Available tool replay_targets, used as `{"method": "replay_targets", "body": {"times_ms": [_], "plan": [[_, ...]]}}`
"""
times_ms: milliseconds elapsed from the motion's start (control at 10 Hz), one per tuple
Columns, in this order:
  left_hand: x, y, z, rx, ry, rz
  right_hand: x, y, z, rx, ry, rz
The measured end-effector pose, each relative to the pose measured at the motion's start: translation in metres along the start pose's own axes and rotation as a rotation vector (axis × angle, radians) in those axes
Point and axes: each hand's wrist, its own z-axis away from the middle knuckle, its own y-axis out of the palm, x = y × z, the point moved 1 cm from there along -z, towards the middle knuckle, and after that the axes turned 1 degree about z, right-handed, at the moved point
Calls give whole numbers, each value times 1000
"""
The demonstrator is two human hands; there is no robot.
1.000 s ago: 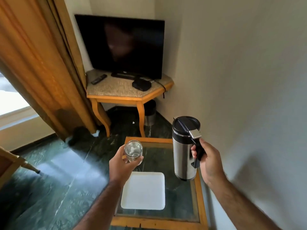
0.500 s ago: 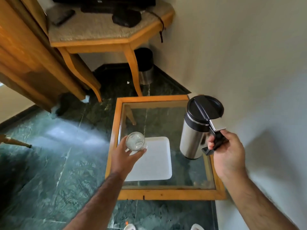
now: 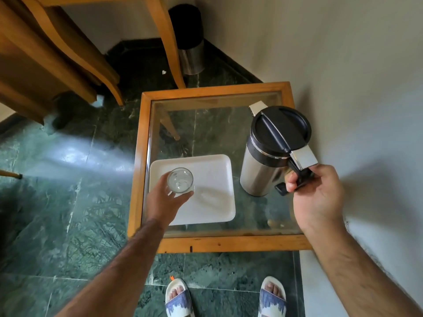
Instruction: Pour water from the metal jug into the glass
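looks like a lived-in room of a home or hotel: green marble floor [image 3: 57,213], glass-topped wooden side table [image 3: 229,244] against a plain wall [image 3: 343,53], curved-leg wooden furniture [image 3: 169,42], a small steel bin [image 3: 191,51] in the corner, slippered feet [image 3: 179,298] below.

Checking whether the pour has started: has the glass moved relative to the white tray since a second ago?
Yes. The glass has moved over the white tray's near-left part; earlier it was past the tray's far edge.
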Motion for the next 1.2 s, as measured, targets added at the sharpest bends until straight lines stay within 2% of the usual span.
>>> {"method": "replay_targets", "body": {"times_ms": [300, 900, 1100, 1200], "plan": [[15, 11, 6, -21, -31, 63, -11, -6, 7, -9, -17, -37], [32, 23, 2, -54, -20, 24, -37, -29, 21, -8, -87, 0], [29, 12, 11, 35, -65, -152, -37, -36, 21, 114, -147, 68], [5, -7, 28, 75, 48, -293, -14, -41, 23, -67, -216, 260]]}}
